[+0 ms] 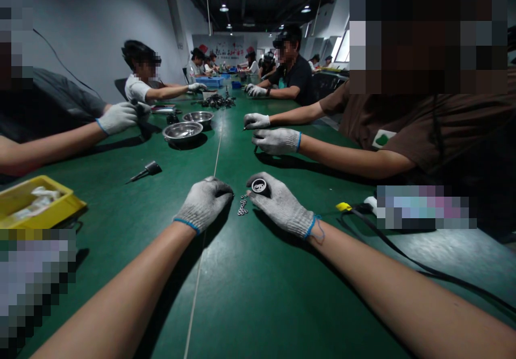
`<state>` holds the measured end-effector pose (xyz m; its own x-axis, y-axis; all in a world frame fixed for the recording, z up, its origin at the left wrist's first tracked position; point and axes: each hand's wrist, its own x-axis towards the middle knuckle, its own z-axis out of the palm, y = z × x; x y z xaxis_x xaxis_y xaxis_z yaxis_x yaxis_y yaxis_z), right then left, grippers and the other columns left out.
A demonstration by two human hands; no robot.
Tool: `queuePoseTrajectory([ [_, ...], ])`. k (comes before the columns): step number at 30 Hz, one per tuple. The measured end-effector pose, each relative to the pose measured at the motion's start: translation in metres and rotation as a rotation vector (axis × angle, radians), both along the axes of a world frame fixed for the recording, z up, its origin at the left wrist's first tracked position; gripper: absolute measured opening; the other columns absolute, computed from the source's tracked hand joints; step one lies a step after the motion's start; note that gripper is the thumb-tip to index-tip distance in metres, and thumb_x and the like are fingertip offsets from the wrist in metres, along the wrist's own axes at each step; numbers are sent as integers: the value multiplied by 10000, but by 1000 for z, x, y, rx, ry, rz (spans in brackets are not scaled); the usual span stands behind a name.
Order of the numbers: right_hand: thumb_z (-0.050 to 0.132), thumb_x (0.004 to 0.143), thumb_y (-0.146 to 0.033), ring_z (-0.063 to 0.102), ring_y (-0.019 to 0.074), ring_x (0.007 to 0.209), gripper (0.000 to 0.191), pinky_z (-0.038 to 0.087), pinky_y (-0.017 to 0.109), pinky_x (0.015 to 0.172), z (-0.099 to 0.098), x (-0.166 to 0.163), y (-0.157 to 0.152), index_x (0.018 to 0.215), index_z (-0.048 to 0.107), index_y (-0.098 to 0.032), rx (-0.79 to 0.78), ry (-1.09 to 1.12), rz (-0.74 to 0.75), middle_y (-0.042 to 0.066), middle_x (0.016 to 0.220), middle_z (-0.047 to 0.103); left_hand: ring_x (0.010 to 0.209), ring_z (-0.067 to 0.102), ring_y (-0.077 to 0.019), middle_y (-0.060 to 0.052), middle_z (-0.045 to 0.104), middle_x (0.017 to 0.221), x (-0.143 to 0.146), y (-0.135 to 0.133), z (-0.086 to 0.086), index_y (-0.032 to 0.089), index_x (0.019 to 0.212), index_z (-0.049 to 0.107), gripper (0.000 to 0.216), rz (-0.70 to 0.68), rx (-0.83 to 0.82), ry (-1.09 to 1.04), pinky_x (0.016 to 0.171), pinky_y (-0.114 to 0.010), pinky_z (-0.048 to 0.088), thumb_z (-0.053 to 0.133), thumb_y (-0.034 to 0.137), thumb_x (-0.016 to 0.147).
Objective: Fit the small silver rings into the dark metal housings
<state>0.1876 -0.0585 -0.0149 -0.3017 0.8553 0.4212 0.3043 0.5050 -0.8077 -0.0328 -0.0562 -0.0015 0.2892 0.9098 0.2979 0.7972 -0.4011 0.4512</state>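
Observation:
Both my hands wear white knit gloves with blue cuffs. My right hand [280, 203] is wrapped round a short dark cylinder [258, 186] with a pale metal rim, its round end facing up and some metal shapes showing inside. My left hand [205, 202] is closed in a pinch just left of it; a tiny bit of something shows at the fingertips, too small to name. Between the two hands, several small metal nuts or rings [242, 208] lie in a loose cluster on the green table [258, 294].
Two steel bowls [183, 131] stand farther up the table. A dark cylindrical tool with a thin shaft [145, 171] lies at left, near a yellow bin [40, 203]. A black cable [395, 246] runs along the right. Co-workers' gloved hands [278, 141] work on both sides.

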Motion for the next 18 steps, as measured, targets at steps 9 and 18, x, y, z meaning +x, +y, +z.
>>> queuePoseTrajectory([
  [9, 693, 899, -436, 636, 182, 833, 259, 536, 336, 808, 4, -1, -4, 994, 612, -209, -22, -24, 9, 27, 937, 701, 907, 728, -229, -72, 778, 945, 5, 0, -2, 211, 944, 845, 207, 35, 8, 17, 962, -354, 592, 646, 238, 896],
  [18, 704, 885, -382, 628, 183, 823, 216, 538, 330, 794, 1, -1, -3, 971, 609, -209, -14, -40, 7, 24, 921, 696, 904, 726, -222, -62, 775, 939, 7, -2, -1, 225, 947, 847, 213, 19, 6, 17, 934, -332, 590, 640, 239, 899],
])
